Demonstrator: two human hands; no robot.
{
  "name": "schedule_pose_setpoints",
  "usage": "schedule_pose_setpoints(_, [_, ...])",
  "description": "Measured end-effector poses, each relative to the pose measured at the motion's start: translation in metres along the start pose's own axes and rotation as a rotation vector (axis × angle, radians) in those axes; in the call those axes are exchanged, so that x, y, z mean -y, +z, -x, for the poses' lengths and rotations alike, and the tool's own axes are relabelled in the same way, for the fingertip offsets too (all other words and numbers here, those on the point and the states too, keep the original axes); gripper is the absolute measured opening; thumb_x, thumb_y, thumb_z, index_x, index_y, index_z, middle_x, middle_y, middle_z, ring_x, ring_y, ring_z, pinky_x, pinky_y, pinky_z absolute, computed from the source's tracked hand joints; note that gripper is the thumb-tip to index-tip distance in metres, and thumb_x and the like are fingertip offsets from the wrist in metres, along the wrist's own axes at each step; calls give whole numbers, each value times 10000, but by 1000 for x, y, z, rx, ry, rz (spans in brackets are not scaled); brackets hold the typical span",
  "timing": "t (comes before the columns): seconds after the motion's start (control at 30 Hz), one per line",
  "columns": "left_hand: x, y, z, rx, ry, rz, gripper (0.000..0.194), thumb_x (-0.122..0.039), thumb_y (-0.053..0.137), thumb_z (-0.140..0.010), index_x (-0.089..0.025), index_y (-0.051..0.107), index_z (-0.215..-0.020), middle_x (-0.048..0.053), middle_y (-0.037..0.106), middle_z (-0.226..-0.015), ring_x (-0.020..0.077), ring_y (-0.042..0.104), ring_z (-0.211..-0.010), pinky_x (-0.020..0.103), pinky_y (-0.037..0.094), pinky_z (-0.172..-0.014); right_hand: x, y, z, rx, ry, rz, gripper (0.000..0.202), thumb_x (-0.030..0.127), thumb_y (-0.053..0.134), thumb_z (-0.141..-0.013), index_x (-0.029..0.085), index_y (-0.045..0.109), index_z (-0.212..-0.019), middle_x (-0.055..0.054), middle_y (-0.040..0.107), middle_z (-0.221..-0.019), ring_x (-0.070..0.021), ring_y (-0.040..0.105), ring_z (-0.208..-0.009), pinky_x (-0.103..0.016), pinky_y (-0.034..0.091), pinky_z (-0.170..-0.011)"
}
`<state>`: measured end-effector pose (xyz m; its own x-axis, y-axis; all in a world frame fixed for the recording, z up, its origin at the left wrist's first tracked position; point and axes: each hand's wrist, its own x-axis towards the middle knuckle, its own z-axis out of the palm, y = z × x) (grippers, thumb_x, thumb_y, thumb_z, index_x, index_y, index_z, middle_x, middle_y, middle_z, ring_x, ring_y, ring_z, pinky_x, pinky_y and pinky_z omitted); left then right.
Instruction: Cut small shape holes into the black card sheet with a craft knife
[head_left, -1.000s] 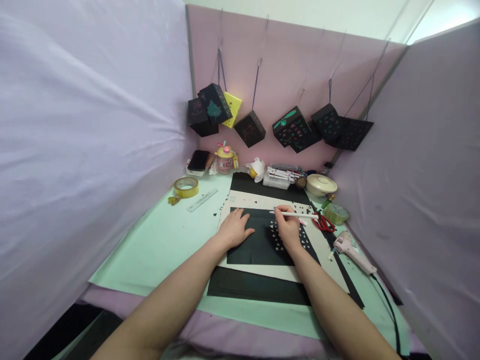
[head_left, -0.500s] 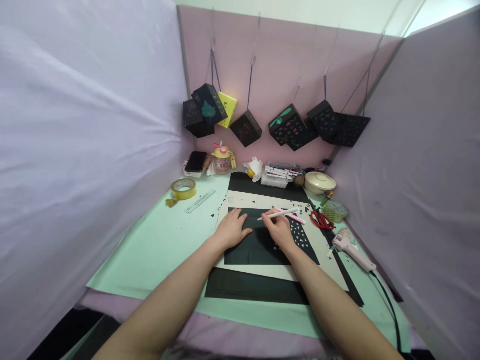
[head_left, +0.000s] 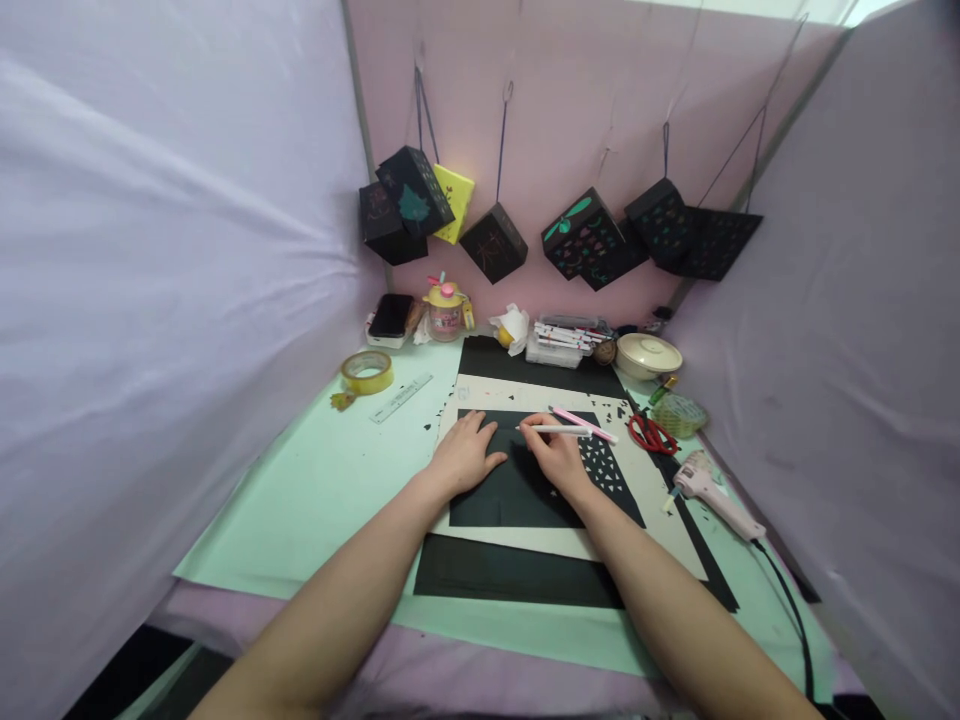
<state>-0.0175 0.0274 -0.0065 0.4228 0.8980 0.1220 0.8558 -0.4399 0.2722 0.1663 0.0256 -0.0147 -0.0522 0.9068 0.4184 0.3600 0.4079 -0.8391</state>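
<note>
One sheet of black paper [head_left: 487, 505] lies flat, with the left hand [head_left: 463, 460] spread on it, gripping nothing. At three o'clock from there, the right hand [head_left: 556, 460] pinches a white pen [head_left: 561, 430]. The pen runs from nine to three o'clock, tip at nine, near the left hand. I can't tell if it touches.

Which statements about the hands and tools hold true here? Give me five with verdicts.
The right hand holds a white pen-like tool. True.
The left hand holds the scissors. False: it lies flat on the black sheet.
The black sheet bears small pale shapes on its right part. True.
The glue gun lies left of the ruler. False: the glue gun is right of the ruler.
A tape roll rests on the green surface. True.
</note>
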Motion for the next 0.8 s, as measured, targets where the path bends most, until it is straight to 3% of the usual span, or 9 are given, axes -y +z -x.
schedule_pose_setpoints(0.2, [0, -1, 0, -4, 1, 1, 567, -483, 508, -856, -141, 488, -1308, 169, 405, -1429, 312, 341, -1337, 431, 288, -1096, -3, -1, -1, -101, 15, -20, 142, 321, 560, -810, 210, 625, -870, -15, 621, -757, -176, 549, -672, -297, 428, -640])
schedule_pose_setpoints(0.33, [1, 1, -1, -6, 8, -4, 563, -499, 488, -861, -148, 494, -1301, 159, 402, -1432, 308, 346, -1332, 423, 288, -1094, -4, -5, -2, -216, 45, -85, 154, 332, 515, -850, 216, 586, -923, 22, 572, -656, -143, 505, -557, -266, 407, -550])
schedule_pose_setpoints(0.57, [2, 0, -2, 0, 24, -24, 569, -504, 477, -865, -141, 494, -1303, 158, 406, -1428, 303, 348, -1329, 408, 287, -1093, -7, -23, -13, -510, 36, -227, 235, 424, 471, -888, 214, 487, -784, 55, 467, -569, -105, 439, -491, -226, 353, -473])
schedule_pose_setpoints(0.8, [2, 1, -3, 4, 34, -33, 588, -510, 468, -869, -125, 485, -1314, 163, 409, -1421, 300, 358, -1321, 396, 290, -1091, -15, -36, -22, -622, 30, -308, 186, 380, 464, -876, 222, 435, -782, 61, 452, -595, -82, 409, -462, -202, 334, -436])
